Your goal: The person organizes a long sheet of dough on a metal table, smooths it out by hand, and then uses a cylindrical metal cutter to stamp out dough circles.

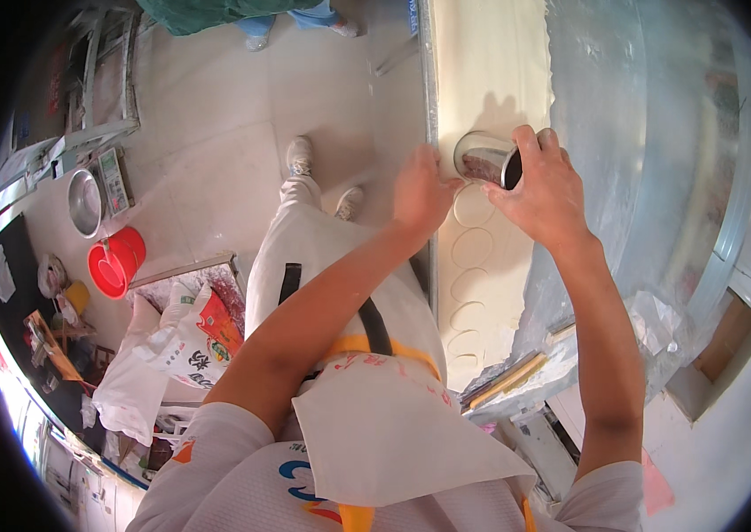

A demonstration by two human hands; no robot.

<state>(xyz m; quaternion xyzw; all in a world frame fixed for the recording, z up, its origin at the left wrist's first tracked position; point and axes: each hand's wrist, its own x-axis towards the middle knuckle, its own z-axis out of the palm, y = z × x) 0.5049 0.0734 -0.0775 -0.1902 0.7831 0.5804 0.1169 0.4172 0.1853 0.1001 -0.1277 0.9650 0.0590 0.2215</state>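
Observation:
My right hand (545, 193) grips a shiny metal cup (485, 159), tilted, with its dark opening against my palm. The cup's far end is on or just above a long pale dough sheet (488, 60). Several round cut outlines (472, 247) run in a row down the dough below the cup. My left hand (423, 193) is at the dough's left edge, thumb reaching towards the cup, fingers apart; I see nothing held in it, though its underside is hidden.
The dough lies along the metal-edged table (433, 106). Wooden sticks (508, 382) and crumpled clear plastic (655, 322) are at the near side. Leftward on the floor are a red bucket (132, 249), a metal basin (84, 203) and white sacks (132, 372). Another person's feet (257, 41) show at the top.

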